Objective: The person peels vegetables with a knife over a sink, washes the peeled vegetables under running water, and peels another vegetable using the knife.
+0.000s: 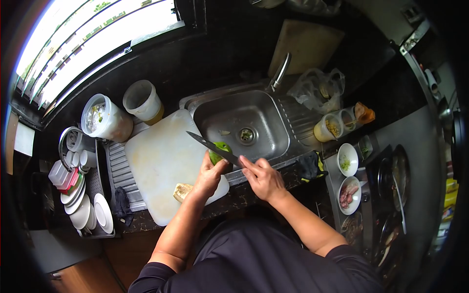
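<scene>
My right hand (264,179) is closed on the handle of a dark-bladed kitchen knife (205,142). The blade points up and left, across the front of a glossy green vegetable (223,147) that looks like a bell pepper. Fingers of my left hand (210,177) are wrapped around that vegetable, over the right edge of a white cutting board (156,156). A pale, rough-surfaced piece of food (182,192) lies on the board beside my left wrist. How deep the blade sits in the vegetable cannot be made out.
A steel sink (220,115) with a faucet (280,73) adjoins the board. Plastic tubs (111,124) stand behind left, plates (102,213) on a rack at left. Right are a plastic bag (312,90), food containers (325,129), a bowl of meat (358,201) and a stove.
</scene>
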A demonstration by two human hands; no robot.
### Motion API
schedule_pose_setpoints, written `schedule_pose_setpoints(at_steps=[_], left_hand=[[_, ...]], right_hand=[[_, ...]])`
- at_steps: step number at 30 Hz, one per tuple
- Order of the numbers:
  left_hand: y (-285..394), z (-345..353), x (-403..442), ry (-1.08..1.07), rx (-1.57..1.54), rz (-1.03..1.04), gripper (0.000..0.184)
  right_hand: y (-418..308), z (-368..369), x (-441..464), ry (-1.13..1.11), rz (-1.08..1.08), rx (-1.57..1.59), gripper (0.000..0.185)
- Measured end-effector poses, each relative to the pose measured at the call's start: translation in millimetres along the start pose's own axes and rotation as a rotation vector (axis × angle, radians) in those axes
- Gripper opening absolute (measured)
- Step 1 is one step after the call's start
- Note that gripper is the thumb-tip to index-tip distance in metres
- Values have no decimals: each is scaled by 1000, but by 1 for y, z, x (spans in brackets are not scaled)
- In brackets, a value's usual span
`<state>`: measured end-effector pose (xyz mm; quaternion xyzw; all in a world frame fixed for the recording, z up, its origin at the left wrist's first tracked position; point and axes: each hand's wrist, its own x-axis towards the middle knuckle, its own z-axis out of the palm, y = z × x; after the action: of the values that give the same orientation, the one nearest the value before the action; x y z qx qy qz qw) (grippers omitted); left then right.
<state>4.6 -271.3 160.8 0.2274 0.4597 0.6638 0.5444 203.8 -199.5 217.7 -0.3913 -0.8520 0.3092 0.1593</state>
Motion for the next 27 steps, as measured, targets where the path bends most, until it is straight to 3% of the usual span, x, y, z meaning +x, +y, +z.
schedule_pose_setpoints(at_steps=[3,5,8,10,13,17,21,23,25,27], left_hand=[[-3,0,-5,-3,36,-80,53],[-4,25,-21,-53,83,-40,60],[7,27,-20,-42,70,14,69],[9,16,-15,8,-9,44,74],[5,-2,-4,32,-25,57,69],[11,6,-3,82,-9,23,63],[-18,2,1,53,182,123,57],[-20,8,0,43,264,157,56],[-12,27,-12,74,494,342,57],[-10,27,-12,58,499,378,59]], right_hand=[[16,28,38,11,36,9,40],[52,44,72,-45,287,4,42],[86,44,66,43,114,186,44],[51,15,37,17,70,163,42],[5,-9,-4,5,-65,164,41],[-10,-8,-15,-19,-6,76,43],[-8,13,16,32,-3,28,41],[18,32,44,34,46,40,43],[67,60,68,48,151,183,43],[71,49,60,53,144,272,43]])
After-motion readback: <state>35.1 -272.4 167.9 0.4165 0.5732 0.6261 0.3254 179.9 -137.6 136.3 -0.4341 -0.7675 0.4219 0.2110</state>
